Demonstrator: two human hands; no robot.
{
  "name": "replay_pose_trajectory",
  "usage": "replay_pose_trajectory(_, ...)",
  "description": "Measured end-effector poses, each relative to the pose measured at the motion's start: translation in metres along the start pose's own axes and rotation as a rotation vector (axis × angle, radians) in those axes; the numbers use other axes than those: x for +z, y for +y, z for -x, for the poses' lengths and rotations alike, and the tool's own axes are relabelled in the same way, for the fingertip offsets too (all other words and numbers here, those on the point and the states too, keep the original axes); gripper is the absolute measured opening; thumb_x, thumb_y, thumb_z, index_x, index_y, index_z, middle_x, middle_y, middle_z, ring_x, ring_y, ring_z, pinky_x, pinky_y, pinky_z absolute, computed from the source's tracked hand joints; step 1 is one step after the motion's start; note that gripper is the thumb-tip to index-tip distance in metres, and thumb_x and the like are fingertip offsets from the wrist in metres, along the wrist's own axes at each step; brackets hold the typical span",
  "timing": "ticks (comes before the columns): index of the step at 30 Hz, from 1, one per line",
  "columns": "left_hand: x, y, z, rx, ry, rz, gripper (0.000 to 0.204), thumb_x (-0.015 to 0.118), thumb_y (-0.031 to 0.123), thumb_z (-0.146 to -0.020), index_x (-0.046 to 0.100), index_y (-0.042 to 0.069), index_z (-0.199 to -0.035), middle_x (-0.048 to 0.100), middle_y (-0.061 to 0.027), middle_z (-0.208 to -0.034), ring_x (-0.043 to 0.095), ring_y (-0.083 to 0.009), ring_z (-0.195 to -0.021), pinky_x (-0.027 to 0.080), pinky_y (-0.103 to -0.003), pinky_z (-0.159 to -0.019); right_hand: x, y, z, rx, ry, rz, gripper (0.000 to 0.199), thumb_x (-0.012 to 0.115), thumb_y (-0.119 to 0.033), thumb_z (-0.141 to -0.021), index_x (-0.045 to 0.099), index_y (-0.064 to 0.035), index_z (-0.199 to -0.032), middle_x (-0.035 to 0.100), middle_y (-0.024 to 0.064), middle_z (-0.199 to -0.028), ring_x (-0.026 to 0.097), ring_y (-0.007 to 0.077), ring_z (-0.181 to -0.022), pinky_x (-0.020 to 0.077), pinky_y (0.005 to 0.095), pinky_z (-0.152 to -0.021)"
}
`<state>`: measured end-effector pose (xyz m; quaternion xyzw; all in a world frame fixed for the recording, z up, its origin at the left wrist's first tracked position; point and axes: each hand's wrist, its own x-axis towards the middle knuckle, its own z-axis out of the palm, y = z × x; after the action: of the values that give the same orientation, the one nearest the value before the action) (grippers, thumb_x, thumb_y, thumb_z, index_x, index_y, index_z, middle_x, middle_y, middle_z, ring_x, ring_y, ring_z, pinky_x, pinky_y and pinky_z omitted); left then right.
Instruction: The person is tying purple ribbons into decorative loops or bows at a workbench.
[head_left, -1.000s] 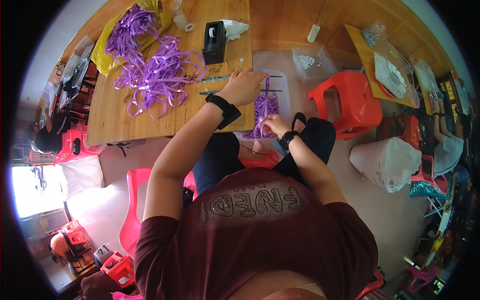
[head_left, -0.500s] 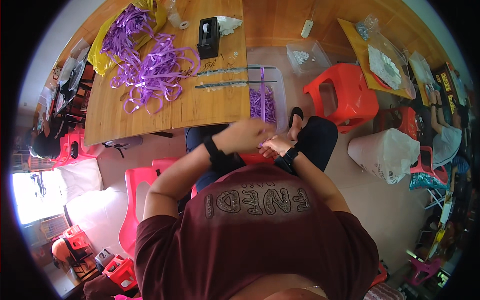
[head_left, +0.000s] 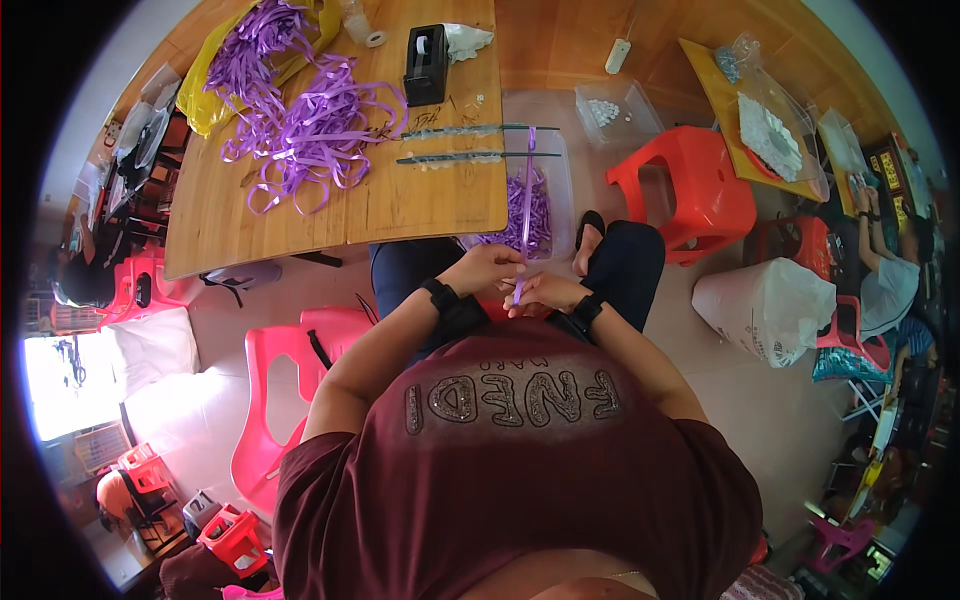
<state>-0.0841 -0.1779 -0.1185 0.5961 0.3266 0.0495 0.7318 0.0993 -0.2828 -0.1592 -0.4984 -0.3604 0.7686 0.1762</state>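
A purple ribbon runs down from two thin dark rods that stick out past the table's right edge. Its lower end reaches my hands, just above my lap. My left hand pinches at the ribbon with thumb and fingertips. Just below and to the right, my right hand is closed around the ribbon's lower part, and a bit of purple shows at its fingers. Beneath the ribbon, a clear plastic bin on the floor holds many short purple ribbon pieces.
Loose purple ribbons spread across the wooden table, partly inside a yellow bag. A black tape dispenser stands behind the rods. To the right are a red stool and a white sack; a pink chair is at left.
My left hand, blurred over the ribbon before, has moved down and now pinches it beside my right hand. The right hand stays closed near the same place. The view has shifted slightly.
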Motion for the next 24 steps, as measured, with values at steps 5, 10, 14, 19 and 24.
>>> replay_pose_trajectory(5,0.003,0.020,0.010,0.127,0.092,-0.338,0.024,0.072,0.023,-0.087,0.072,-0.001,-0.089,0.066,-0.0051,-0.069,0.062,-0.0098,-0.062,0.050,-0.025,-0.060,-0.022,-0.022,0.025,-0.059,0.044,0.114,0.025,0.071,-0.031,-0.091,0.069,-0.0078,-0.099,0.066,-0.0023,-0.084,0.058,0.0055,-0.069,0.0456,0.0190,-0.060)
replay_pose_trajectory(10,0.009,0.025,0.014,0.164,0.138,-0.427,0.027,0.073,0.028,-0.085,0.073,0.001,-0.084,0.067,-0.0065,-0.067,0.062,-0.0116,-0.060,0.050,-0.028,-0.059,-0.023,-0.087,0.031,-0.619,0.532,-0.073,0.019,0.067,-0.017,-0.094,0.065,-0.0005,-0.103,0.062,-0.0030,-0.082,0.056,0.0056,-0.069,0.0441,0.0206,-0.063)
replay_pose_trajectory(14,0.013,0.032,0.015,0.242,0.127,-0.452,0.028,0.074,0.029,-0.084,0.073,0.001,-0.083,0.067,-0.0074,-0.066,0.061,-0.0129,-0.057,0.049,-0.029,-0.057,-0.035,-0.120,0.009,-0.714,0.660,-0.009,0.018,0.070,-0.018,-0.092,0.067,-0.0010,-0.097,0.060,-0.0039,-0.074,0.053,0.0037,-0.069,0.0411,0.0198,-0.062)
replay_pose_trajectory(19,0.014,0.042,0.024,0.075,0.054,-0.362,0.026,0.073,0.026,-0.085,0.073,0.001,-0.083,0.065,-0.0053,-0.063,0.058,-0.0111,-0.056,0.048,-0.028,-0.055,-0.042,-0.131,-0.006,-0.687,0.652,-0.181,0.021,0.070,-0.013,-0.091,0.065,0.0014,-0.106,0.064,-0.0019,-0.081,0.056,0.0038,-0.072,0.0426,0.0194,-0.064)
replay_pose_trajectory(24,0.008,0.037,0.027,0.079,0.034,-0.330,0.024,0.073,0.025,-0.085,0.073,0.001,-0.082,0.062,-0.0028,-0.061,0.056,-0.0089,-0.055,0.046,-0.026,-0.054,-0.033,-0.131,-0.012,-0.786,0.764,-0.295,0.025,0.069,-0.009,-0.093,0.063,0.0003,-0.115,0.068,0.0002,-0.089,0.061,0.0048,-0.077,0.0454,0.0181,-0.067)
